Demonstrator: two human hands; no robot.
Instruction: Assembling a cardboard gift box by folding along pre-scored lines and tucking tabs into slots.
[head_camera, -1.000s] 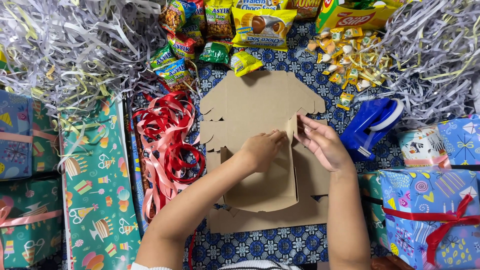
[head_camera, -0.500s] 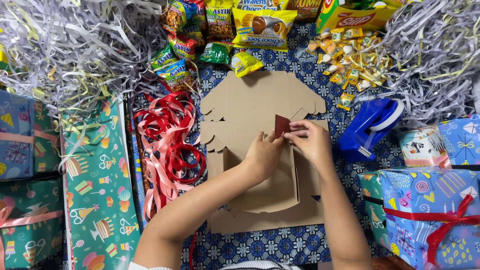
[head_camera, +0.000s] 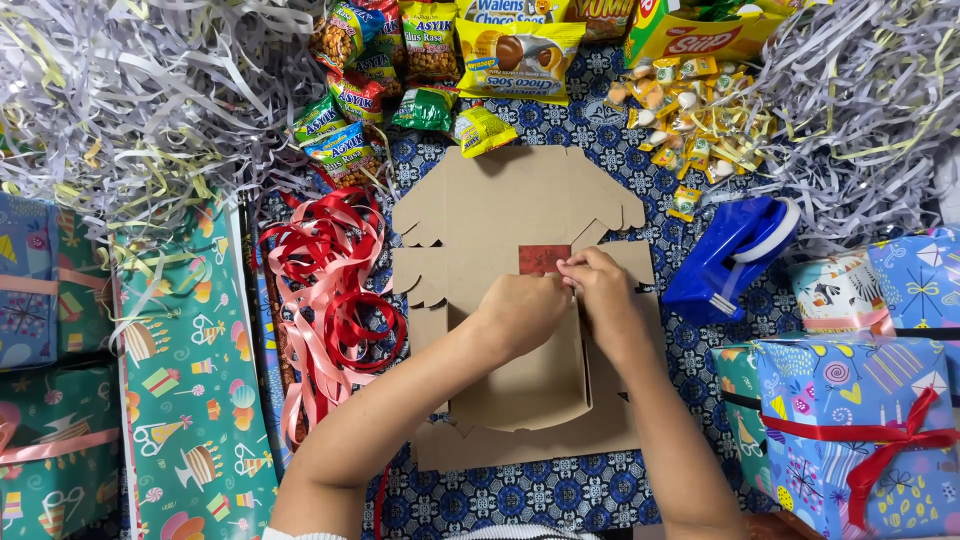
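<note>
At the centre of the frame lies a flat brown cardboard box blank (head_camera: 500, 210) with scalloped flaps, spread on a blue patterned cloth (head_camera: 560, 495) that covers the table. Both hands meet over its middle: the left hand (head_camera: 522, 312) is curled with its knuckles up, pressing on a raised cardboard panel, and the right hand (head_camera: 603, 290) sits just beside it, its fingertips pinched together at the lower edge of a small red square (head_camera: 544, 259) — whether they actually grip that square or only touch it cannot be told. The 2 hands touch each other. To the left of the cardboard lies a loose tangle of red and pink ribbon (head_camera: 330, 290), and further left a roll of green gift wrap (head_camera: 190, 400) printed with party shapes. To the right sits a blue tape dispenser (head_camera: 725, 262), and in the lower right a wrapped gift (head_camera: 850, 420) tied with red ribbon. Along the top edge are snack packets (head_camera: 430, 50) and a heap of small yellow sweets (head_camera: 690, 105) — with grey shredded paper (head_camera: 130, 110) piled in the upper left and upper right corners.
</note>
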